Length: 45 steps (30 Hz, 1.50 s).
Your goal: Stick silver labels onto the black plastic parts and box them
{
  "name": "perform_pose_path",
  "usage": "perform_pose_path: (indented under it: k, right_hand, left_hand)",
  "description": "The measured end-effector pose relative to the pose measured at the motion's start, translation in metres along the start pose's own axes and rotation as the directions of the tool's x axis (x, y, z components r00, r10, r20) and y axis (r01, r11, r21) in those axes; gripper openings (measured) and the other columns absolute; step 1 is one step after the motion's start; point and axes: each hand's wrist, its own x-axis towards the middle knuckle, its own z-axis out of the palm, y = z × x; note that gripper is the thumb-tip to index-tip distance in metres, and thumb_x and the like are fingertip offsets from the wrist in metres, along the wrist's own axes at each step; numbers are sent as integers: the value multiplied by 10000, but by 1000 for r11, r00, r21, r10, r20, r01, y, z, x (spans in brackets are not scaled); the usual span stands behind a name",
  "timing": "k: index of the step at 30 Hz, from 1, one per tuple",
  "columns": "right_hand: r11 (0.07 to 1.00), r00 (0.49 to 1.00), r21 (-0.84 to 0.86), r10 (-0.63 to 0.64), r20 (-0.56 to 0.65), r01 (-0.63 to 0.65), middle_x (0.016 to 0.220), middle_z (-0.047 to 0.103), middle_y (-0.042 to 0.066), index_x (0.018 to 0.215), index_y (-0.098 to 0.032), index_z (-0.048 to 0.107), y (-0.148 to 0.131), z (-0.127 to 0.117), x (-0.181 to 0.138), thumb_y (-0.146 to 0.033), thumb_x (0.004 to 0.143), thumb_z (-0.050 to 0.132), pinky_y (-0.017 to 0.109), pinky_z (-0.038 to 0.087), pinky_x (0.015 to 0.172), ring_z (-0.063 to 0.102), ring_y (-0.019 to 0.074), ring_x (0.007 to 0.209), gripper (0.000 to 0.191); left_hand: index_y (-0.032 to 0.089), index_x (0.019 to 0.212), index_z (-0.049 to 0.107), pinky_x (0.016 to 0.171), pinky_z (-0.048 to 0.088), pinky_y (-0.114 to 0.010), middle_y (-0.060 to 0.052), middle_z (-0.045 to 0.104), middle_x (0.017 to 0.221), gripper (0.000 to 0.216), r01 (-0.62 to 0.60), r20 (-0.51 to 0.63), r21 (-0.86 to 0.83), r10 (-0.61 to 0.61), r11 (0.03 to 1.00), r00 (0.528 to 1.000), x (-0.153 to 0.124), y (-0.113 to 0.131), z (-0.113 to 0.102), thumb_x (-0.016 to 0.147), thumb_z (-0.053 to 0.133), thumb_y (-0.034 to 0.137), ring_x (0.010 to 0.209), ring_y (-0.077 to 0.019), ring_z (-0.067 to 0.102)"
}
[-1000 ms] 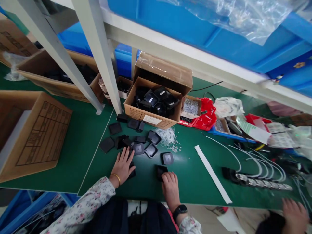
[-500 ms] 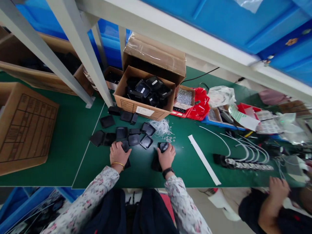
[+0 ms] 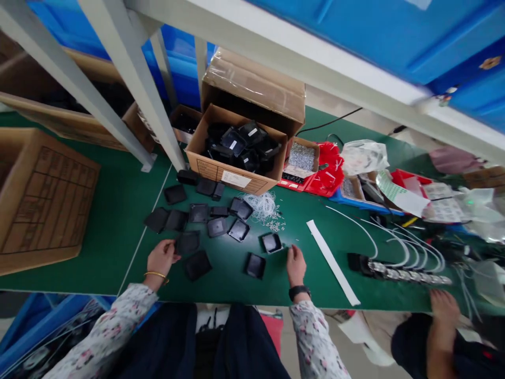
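My left hand (image 3: 161, 261) is low over the bench with its fingers curled together, at the left edge of a shallow black plastic housing (image 3: 188, 242). Whether it touches that housing or pinches something small, I cannot make out. Just below lies another black housing (image 3: 198, 265). My right hand (image 3: 296, 267) has thumb and fingers drawn together; anything between them is too small to see. To its left, apart from the fingers, a black housing (image 3: 272, 242) lies hollow side up, with one more housing (image 3: 255, 266) nearer me.
Several more black housings (image 3: 217, 227) lie beyond my left hand, beside a tangle of thin clear tubing (image 3: 262, 206) and small loose pieces (image 3: 275, 225). Behind stands a cardboard box (image 3: 236, 179) of black parts. Rightward are a white strip (image 3: 333, 263), a lamp bar (image 3: 398, 269) and a co-worker's hand (image 3: 445, 305).
Both hands have come off the black housings they covered. My left hand moved left; my right hand moved right and toward me. The housings beneath them are now uncovered and lie separately.
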Motion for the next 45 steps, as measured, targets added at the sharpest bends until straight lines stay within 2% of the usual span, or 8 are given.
perform_pose_path:
  k: [5, 9, 15, 24, 31, 36, 41, 45]
  right_hand:
    - [971, 969, -34, -238, -66, 236, 1166, 498, 217, 1140, -65, 515, -47, 20, -12, -354, 834, 411, 489, 290, 973, 403, 321, 1141, 434]
    - [779, 741, 18, -604, 293, 627, 1175, 515, 132, 1103, -158, 546, -131, 64, -44, -246, 862, 468, 419, 340, 963, 421, 259, 1117, 268]
    - [650, 636, -140, -637, 437, 747, 1473, 176, 133, 1352, -192, 344, -204, 109, -83, -183, 795, 581, 545, 171, 1037, 187, 325, 1303, 606]
    - [462, 462, -177, -627, 628, 869, 1446, 271, 103, 1249, -237, 474, -235, 116, -60, -104, 813, 489, 449, 391, 843, 357, 322, 1156, 456]
    - [543, 494, -93, -662, 563, 834, 1269, 429, 146, 1049, -167, 539, -232, 118, -56, -76, 683, 598, 452, 422, 848, 432, 307, 1038, 382]
    - [730, 616, 242, -674, 408, 639, 1093, 481, 97, 1034, -176, 496, -204, 114, -67, -114, 679, 612, 401, 416, 940, 455, 246, 1068, 379]
    - [786, 755, 457, -579, 307, 417, 1127, 520, 113, 1095, -175, 486, -152, 101, -74, -232, 804, 531, 428, 409, 962, 492, 239, 1089, 301]
    - [866, 831, 378, -453, 322, 326, 1094, 592, 116, 1126, -156, 509, -127, 94, -66, -244, 914, 330, 397, 449, 913, 559, 218, 1024, 292]
  left_hand:
    - [118, 1144, 510, 975, 374, -491, -170, 527, 1174, 400, -73, -300, 163, 120, 984, 946, 8, 12, -15, 789, 478, 299, 1124, -309, 494]
    - [125, 1299, 412, 1078, 183, -535, -162, 229, 1450, 598, -268, -273, 411, 398, 871, 876, 34, 32, -29, 786, 546, 402, 1345, -352, 133]
    - [76, 1398, 224, 1076, 139, -578, -159, 278, 1443, 610, -411, -41, 550, 514, 728, 857, 42, 40, -15, 875, 389, 342, 1363, -318, 102]
    - [132, 1381, 295, 1059, 198, -587, -129, 226, 1469, 494, -351, -77, 554, 467, 755, 881, 18, 17, -16, 904, 310, 260, 1368, -317, 74]
    - [118, 1352, 310, 1080, 200, -535, -159, 209, 1465, 543, -344, -125, 530, 473, 775, 872, 74, 47, -33, 844, 458, 240, 1358, -313, 133]
    - [132, 1348, 332, 1008, 330, -490, -179, 403, 1336, 754, -380, 2, 499, 437, 779, 899, 139, 71, -32, 678, 664, 226, 1255, -366, 326]
    - [158, 1189, 534, 901, 429, -350, -112, 612, 1076, 554, -424, 154, 423, 397, 801, 905, 131, 74, -31, 737, 597, 473, 1040, -280, 539]
    - [181, 780, 675, 686, 462, -276, -77, 665, 764, 421, -386, 205, 409, 329, 827, 922, 125, 69, -37, 864, 390, 479, 747, -217, 618]
